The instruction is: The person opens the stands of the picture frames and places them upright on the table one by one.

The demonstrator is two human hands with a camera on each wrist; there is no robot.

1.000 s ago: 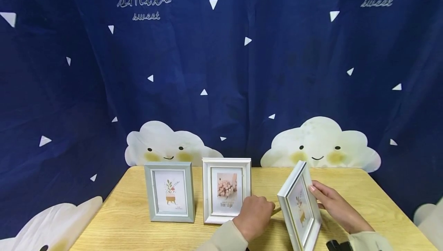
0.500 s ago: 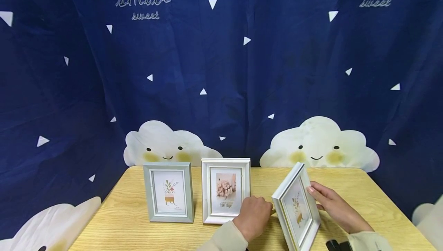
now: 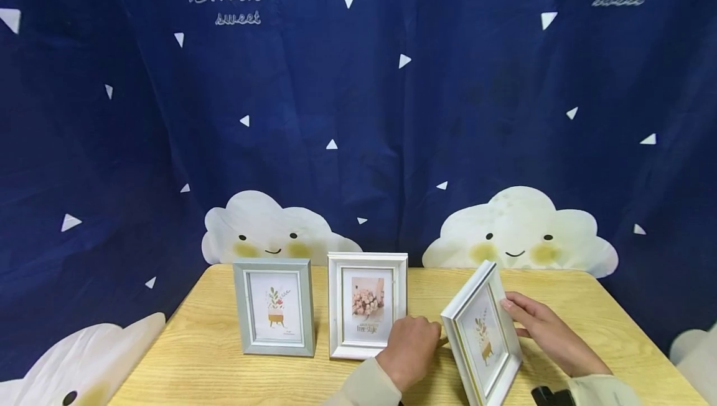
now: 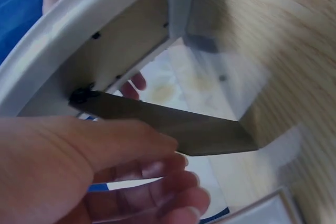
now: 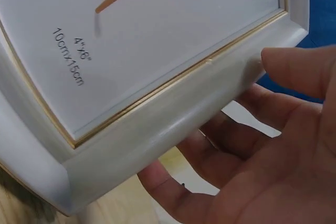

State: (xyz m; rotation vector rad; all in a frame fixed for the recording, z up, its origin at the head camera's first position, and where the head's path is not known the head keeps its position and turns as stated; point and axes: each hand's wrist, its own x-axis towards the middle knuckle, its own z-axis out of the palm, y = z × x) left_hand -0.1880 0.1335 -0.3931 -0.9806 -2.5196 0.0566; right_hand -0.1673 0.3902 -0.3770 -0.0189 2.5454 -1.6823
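Observation:
A white picture frame (image 3: pixel 483 337) with a thin gold inner line and a plant print stands tilted at the right, turned partly sideways. My right hand (image 3: pixel 551 334) grips its right side; in the right wrist view the thumb lies on the front of the border and the fingers (image 5: pixel 210 153) reach behind. Behind the frame, my left hand (image 3: pixel 411 350) pinches the fold-out stand (image 4: pixel 173 124) between thumb and fingers, as the left wrist view shows. The stand is swung out from the backing. The frame's bottom edge is cut off in the head view.
A grey-blue picture frame (image 3: pixel 239 306) and a white picture frame with a flower print (image 3: pixel 336 306) stand upright on the wooden table (image 3: pixel 190 375), left of my hands. Behind the table hangs a dark blue curtain (image 3: pixel 302 82) with clouds and triangles.
The held picture frame has turned slightly, its front facing me a little more than a second ago. Both hands keep their hold. The head view has shifted slightly.

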